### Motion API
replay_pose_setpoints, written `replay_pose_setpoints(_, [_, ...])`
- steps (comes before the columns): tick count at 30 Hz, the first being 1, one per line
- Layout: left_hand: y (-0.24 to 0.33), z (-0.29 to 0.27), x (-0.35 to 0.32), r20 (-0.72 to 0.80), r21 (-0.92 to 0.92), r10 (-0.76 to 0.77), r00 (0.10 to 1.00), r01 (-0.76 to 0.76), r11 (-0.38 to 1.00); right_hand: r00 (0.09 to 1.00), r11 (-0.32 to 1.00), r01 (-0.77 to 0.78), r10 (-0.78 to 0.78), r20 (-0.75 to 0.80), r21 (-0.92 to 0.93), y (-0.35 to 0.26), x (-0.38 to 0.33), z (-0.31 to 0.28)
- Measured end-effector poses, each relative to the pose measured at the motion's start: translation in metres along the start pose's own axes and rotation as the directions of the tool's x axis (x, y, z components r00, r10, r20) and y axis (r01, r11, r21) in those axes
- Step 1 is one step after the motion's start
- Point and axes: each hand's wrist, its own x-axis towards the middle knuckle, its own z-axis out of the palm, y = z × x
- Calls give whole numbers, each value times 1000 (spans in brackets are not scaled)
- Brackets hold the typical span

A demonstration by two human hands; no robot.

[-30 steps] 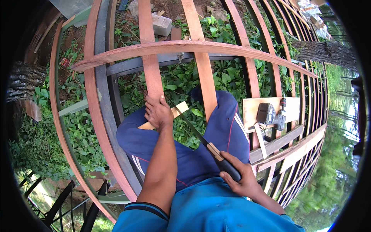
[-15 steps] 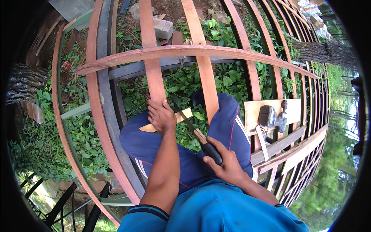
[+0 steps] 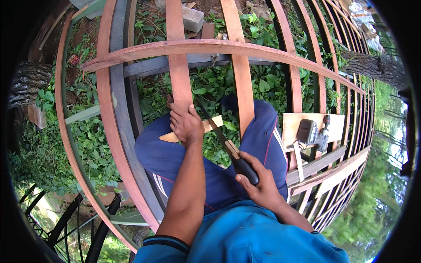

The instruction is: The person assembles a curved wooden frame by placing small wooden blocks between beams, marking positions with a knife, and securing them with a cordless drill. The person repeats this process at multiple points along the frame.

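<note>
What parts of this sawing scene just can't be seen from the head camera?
- Head view: the middle of the short wood piece lies under the left hand.
- The saw handle is wrapped by the right hand; the blade teeth are too small to tell.
- The power drill on the board is small and warped by the fisheye rim; its bit cannot be made out.

Soft, even daylight; sharp centre, strong fisheye bending, black rim.
</note>
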Motion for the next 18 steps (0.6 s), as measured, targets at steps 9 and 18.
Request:
replay_pose_setpoints(9, [4, -4, 1, 13, 37, -24, 1000, 24, 999, 992, 991, 110, -105, -64, 76, 67, 42, 52])
replay_pose_setpoints(18, [2, -5, -4, -56, -6, 19, 998, -19, 1000, 989, 988, 87, -70, -132, 125, 52, 31, 43])
